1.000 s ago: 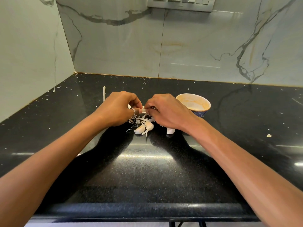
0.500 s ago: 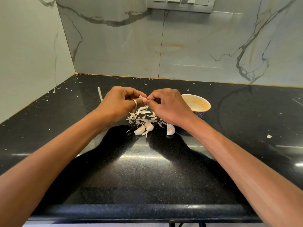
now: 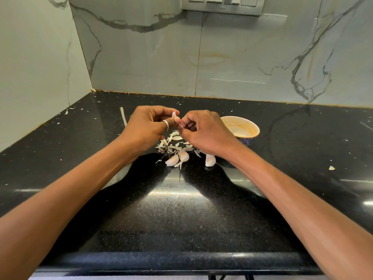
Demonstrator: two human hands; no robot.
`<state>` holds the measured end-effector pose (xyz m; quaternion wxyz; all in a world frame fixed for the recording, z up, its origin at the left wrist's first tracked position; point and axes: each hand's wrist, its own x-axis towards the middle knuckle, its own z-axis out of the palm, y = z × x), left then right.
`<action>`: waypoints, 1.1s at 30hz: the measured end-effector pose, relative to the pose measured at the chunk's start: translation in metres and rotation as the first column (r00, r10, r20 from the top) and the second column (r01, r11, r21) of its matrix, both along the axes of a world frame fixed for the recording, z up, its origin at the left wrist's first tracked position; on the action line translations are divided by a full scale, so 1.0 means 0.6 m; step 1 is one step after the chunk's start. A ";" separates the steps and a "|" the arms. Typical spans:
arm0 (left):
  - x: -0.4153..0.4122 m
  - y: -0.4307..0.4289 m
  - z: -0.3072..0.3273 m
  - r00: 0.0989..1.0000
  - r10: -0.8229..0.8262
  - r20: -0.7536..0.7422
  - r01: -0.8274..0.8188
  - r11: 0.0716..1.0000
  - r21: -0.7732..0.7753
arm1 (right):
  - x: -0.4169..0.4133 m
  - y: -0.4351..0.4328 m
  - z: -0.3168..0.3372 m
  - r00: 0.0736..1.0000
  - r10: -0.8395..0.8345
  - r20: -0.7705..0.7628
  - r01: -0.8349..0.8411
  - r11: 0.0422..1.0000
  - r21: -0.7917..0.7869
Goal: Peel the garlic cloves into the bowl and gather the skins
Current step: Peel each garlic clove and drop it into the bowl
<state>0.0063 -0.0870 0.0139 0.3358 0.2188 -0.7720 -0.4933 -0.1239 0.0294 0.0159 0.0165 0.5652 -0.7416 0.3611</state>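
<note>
Black counter (image 3: 181, 219), marble wall (image 3: 232, 57), switch panel (image 3: 222, 6)

Both forearms reach forward and converge at centre. Left hand (image 3: 148, 128): fingers curled, thumb and forefinger pinching a garlic clove (image 3: 174, 114). Right hand (image 3: 203, 132): knuckles up, fingertips pinching a thin skin strip (image 3: 180, 126), just beside the left fingertips.

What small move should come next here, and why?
Probably the right hand pulls its pinched skin strip away from the clove that the left hand holds, then drops it on the skins below. The clove is not yet over the bowl.
</note>
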 end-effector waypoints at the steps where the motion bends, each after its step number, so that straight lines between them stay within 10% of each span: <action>1: -0.001 -0.001 -0.001 1.000 0.008 0.000 -0.008 1.000 -0.013 | 0.000 0.000 0.001 1.000 -0.001 -0.006 0.001 1.000 0.011; 33: 0.003 0.004 -0.009 0.995 -0.025 0.092 0.053 0.949 -0.312 | 0.000 0.011 0.013 0.999 -0.020 -0.031 0.017 0.995 -0.103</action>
